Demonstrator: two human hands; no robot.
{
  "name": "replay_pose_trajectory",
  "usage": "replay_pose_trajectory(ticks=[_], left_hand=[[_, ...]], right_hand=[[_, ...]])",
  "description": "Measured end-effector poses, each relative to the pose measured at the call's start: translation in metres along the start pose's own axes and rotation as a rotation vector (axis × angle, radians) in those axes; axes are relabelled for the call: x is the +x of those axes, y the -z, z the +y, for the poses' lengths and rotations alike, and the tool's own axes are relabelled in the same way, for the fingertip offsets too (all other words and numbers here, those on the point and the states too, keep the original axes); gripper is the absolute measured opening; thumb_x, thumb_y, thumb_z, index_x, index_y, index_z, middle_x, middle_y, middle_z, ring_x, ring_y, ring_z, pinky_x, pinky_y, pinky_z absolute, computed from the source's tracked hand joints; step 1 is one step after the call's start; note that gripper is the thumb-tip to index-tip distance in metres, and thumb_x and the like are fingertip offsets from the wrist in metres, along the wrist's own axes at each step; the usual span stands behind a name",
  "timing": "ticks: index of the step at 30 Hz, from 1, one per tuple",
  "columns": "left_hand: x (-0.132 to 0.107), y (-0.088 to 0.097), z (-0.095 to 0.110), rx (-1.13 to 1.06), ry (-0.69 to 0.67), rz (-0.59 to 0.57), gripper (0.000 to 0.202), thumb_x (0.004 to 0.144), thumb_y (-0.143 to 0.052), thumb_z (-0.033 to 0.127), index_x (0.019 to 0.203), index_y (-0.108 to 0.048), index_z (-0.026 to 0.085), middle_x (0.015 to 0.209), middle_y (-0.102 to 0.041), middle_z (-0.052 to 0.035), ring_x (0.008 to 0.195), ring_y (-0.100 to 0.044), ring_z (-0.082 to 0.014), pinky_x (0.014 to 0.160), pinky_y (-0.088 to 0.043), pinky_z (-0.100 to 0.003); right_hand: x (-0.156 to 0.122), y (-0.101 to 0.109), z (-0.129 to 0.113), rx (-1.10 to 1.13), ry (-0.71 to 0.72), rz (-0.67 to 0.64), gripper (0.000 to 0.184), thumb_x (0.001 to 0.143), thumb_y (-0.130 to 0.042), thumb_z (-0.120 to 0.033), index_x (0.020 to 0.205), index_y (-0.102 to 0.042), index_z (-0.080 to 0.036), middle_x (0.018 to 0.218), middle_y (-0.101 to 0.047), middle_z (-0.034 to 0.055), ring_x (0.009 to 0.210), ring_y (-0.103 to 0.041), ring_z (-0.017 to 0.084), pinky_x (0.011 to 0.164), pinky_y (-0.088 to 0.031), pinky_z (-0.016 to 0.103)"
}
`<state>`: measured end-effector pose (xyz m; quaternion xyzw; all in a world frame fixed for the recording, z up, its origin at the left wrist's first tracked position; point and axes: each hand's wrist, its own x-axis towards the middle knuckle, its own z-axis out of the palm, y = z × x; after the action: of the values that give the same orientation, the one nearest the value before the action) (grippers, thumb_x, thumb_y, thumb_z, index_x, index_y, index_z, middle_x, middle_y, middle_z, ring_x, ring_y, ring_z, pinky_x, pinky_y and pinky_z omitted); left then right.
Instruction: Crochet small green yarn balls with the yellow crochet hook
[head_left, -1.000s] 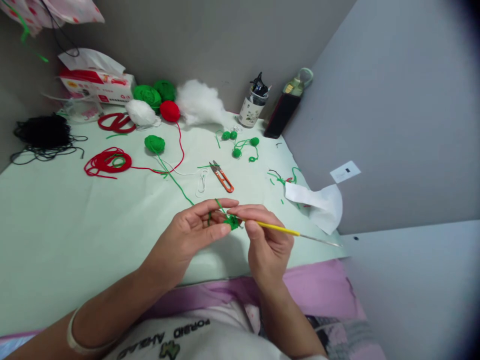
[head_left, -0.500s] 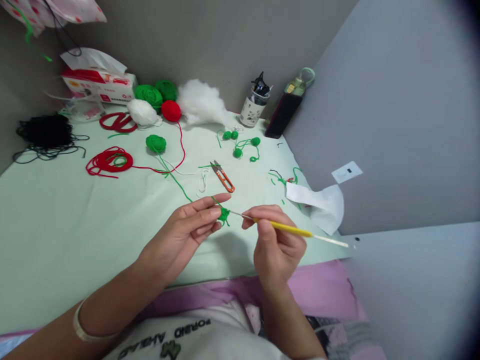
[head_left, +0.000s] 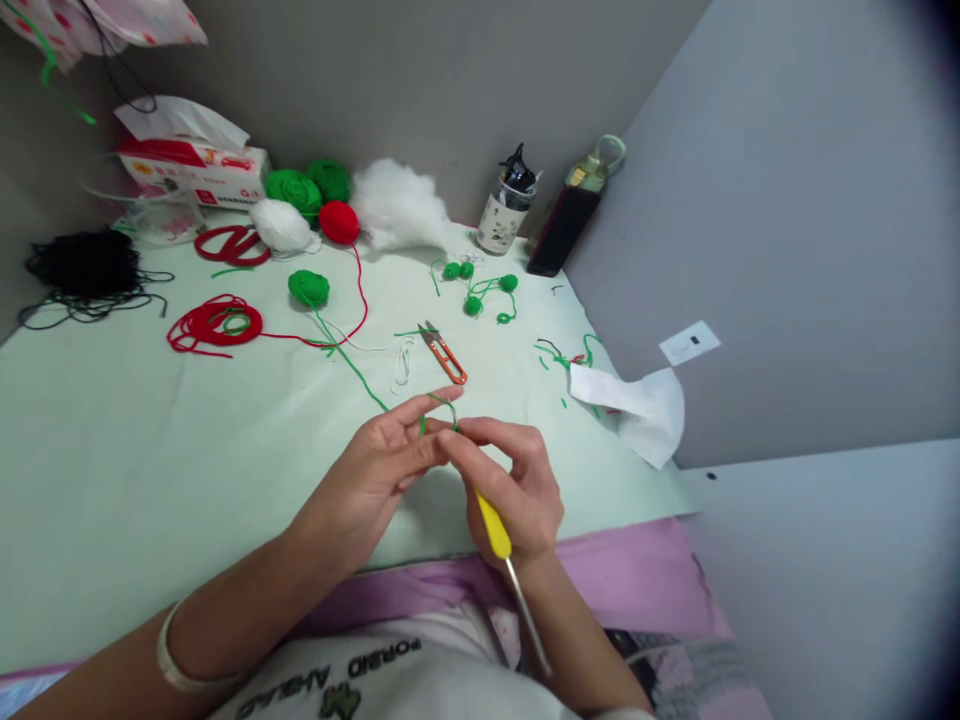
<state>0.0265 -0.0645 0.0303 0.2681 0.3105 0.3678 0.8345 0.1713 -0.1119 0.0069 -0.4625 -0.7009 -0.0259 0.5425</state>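
My left hand [head_left: 379,470] pinches a small green crochet piece, mostly hidden behind my fingers, with green yarn [head_left: 352,365] looped over the forefinger and running back to a green yarn ball [head_left: 309,288]. My right hand [head_left: 510,485] is closed on a yellow-handled crochet hook [head_left: 493,525]. The hook's tip meets the piece at my left fingertips, and its metal end points down towards my lap. Both hands hover over the pale green table [head_left: 150,450] near its front edge.
Orange thread snips [head_left: 444,354] lie just beyond my hands. Farther back sit red yarn [head_left: 216,322], green and red yarn balls [head_left: 315,190], white stuffing [head_left: 397,208], small green balls [head_left: 480,285], a tissue box [head_left: 195,165], a jar [head_left: 504,215], a bottle [head_left: 574,205]. White paper [head_left: 637,410] lies at right.
My right hand has swung the hook round: its handle pointed right before and now points down towards me. The right fingers have closed in against my left fingertips, hiding the green piece.
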Motion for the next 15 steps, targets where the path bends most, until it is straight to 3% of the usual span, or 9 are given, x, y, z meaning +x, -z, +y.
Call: replay_pose_trajectory(ticks=[2, 4, 7, 9, 12, 15], left_hand=[[0.001, 0.002, 0.002, -0.041, 0.083, -0.014, 0.033, 0.081, -0.086, 0.027, 0.114, -0.082, 0.023, 0.071, -0.060, 0.0047, 0.057, -0.043, -0.0047, 0.071, -0.048, -0.019], [0.001, 0.005, 0.005, -0.052, 0.108, 0.004, 0.033, 0.080, -0.087, 0.027, 0.112, -0.082, 0.021, 0.077, -0.063, 0.0023, 0.064, -0.050, -0.0057, 0.081, -0.051, -0.021], [0.000, 0.006, 0.006, 0.020, 0.051, 0.039, 0.036, 0.080, -0.087, 0.028, 0.115, -0.081, 0.022, 0.082, -0.064, 0.0012, 0.077, -0.056, -0.0088, 0.083, -0.049, -0.022], [-0.001, 0.006, 0.004, 0.104, -0.054, 0.059, 0.037, 0.080, -0.087, 0.029, 0.116, -0.081, 0.024, 0.082, -0.063, 0.0022, 0.077, -0.055, -0.0091, 0.078, -0.047, -0.020], [-0.003, 0.003, -0.002, 0.218, -0.227, 0.106, 0.044, 0.080, -0.088, 0.028, 0.122, -0.077, 0.029, 0.081, -0.063, 0.0035, 0.076, -0.054, -0.0096, 0.075, -0.045, -0.021], [-0.004, 0.002, -0.007, 0.237, -0.229, 0.095, 0.055, 0.080, -0.087, 0.029, 0.132, -0.072, 0.030, 0.085, -0.066, 0.0024, 0.078, -0.055, -0.0115, 0.077, -0.046, -0.024]], right_hand=[[0.002, 0.001, 0.002, 0.072, -0.053, 0.044, 0.033, 0.096, -0.063, -0.009, 0.119, -0.075, -0.029, 0.106, -0.075, 0.0061, 0.094, -0.073, 0.020, 0.075, -0.063, 0.034], [0.007, 0.003, 0.005, 0.244, -0.202, 0.121, 0.024, 0.098, -0.061, -0.012, 0.110, -0.076, -0.026, 0.094, -0.074, 0.0043, 0.081, -0.071, 0.017, 0.068, -0.061, 0.032], [0.015, 0.005, 0.006, 0.515, -0.405, 0.171, 0.017, 0.101, -0.059, -0.021, 0.097, -0.075, -0.023, 0.080, -0.070, 0.0020, 0.062, -0.065, 0.014, 0.056, -0.057, 0.028], [0.016, 0.004, 0.005, 0.579, -0.452, 0.137, 0.017, 0.101, -0.058, -0.024, 0.095, -0.074, -0.022, 0.078, -0.068, 0.0013, 0.059, -0.064, 0.013, 0.054, -0.056, 0.028], [0.010, 0.000, 0.000, 0.345, -0.333, 0.084, 0.017, 0.099, -0.061, -0.018, 0.103, -0.076, -0.025, 0.091, -0.074, 0.0042, 0.079, -0.072, 0.017, 0.068, -0.061, 0.033], [0.002, -0.005, -0.004, 0.051, -0.097, 0.081, 0.032, 0.095, -0.066, -0.009, 0.117, -0.076, -0.030, 0.110, -0.078, 0.0071, 0.098, -0.073, 0.021, 0.080, -0.062, 0.037]])
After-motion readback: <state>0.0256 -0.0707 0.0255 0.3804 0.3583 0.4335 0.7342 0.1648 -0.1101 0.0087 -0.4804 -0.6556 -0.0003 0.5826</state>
